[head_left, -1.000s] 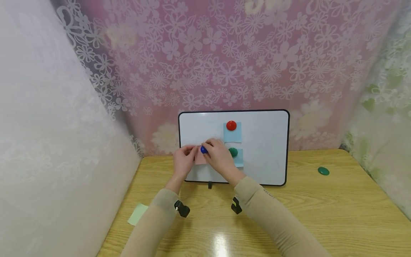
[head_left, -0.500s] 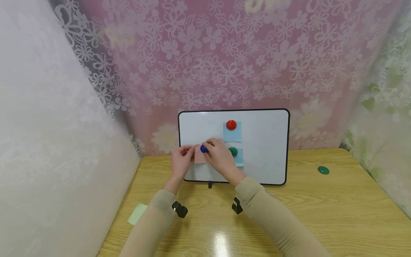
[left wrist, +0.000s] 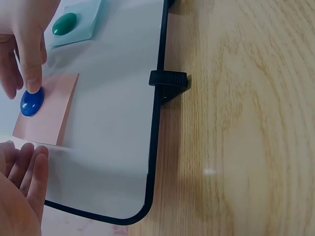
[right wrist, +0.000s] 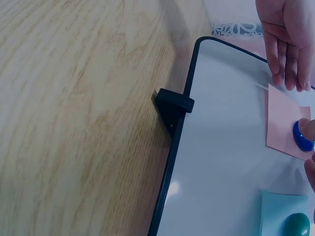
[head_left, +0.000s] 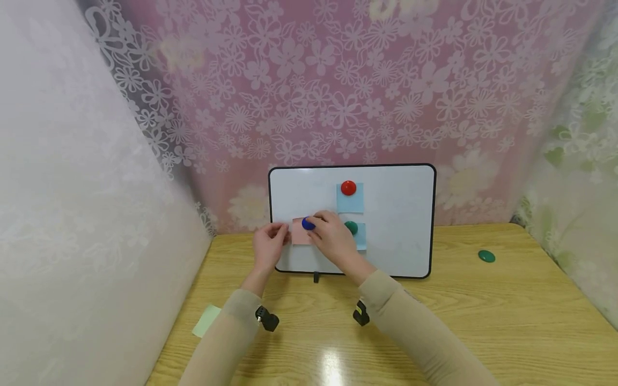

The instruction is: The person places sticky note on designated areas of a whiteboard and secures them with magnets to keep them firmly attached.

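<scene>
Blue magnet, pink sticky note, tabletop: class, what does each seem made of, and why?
Blue magnet: glossy, likely plastic; it shows a highlight. Pink sticky note: matte, apparently paper; thin, crisp edges. Tabletop: glossy wood or laminate; grain and glare show.

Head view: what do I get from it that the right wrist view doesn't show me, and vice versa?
Only the head view shows the red magnet, the upper blue note under it, the loose green magnet and the pale green note on the tabletop.

Only the right wrist view shows the palm side of the left grip and the slanted brace of the black foot.

Both show the whiteboard, the pink note, the blue magnet touched by the right grip, and the lower blue note with its green magnet.
</scene>
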A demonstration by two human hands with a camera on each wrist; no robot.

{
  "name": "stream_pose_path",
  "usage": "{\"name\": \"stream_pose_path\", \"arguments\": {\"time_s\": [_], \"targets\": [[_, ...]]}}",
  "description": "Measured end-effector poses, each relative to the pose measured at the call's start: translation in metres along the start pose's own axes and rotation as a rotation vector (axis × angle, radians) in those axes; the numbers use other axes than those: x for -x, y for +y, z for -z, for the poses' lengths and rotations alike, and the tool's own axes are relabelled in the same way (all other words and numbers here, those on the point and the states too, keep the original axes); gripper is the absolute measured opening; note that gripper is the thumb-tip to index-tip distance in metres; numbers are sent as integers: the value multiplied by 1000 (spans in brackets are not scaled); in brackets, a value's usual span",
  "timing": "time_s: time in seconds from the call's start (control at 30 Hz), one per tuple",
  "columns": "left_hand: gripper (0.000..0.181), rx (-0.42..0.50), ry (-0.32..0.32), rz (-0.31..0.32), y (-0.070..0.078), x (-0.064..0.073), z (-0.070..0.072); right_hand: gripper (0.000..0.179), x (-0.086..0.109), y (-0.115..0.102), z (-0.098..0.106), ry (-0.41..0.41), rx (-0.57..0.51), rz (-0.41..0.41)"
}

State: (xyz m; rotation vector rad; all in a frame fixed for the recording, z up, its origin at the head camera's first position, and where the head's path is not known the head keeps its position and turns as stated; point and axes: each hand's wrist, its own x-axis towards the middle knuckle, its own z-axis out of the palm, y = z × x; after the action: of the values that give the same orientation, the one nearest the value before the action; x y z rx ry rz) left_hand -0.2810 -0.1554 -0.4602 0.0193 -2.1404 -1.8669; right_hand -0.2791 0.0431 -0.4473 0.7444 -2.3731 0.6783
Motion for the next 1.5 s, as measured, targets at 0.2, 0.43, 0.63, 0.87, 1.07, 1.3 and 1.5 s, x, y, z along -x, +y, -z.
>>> {"name": "stream_pose_path", "arguments": {"time_s": [0.2,0.43,0.63,0.87,1.07,1.3,1.5], "targets": [[17,-7,-14,-3,-1,3,2,34,8,3,0,1,-54,-63],[19,-7,-26,11,-4,8,4,34,17,3,1,-17,-135,-123],[21,-23,-53,31,-7,15,6,38,24,4,2,-28,-166,-84],[24,-66,-122,35,-10,29,11,40,40,7,9,-61,-295,-41],[25,-105,-214,35,-14,46,23,40,58,13,17,-121,-341,-45],[34,-276,-365,-35,-19,66,44,39,82,21,30,-189,-394,-78],[47,-353,-472,-36,-27,81,66,38,99,26,39,-214,-406,-55]]}}
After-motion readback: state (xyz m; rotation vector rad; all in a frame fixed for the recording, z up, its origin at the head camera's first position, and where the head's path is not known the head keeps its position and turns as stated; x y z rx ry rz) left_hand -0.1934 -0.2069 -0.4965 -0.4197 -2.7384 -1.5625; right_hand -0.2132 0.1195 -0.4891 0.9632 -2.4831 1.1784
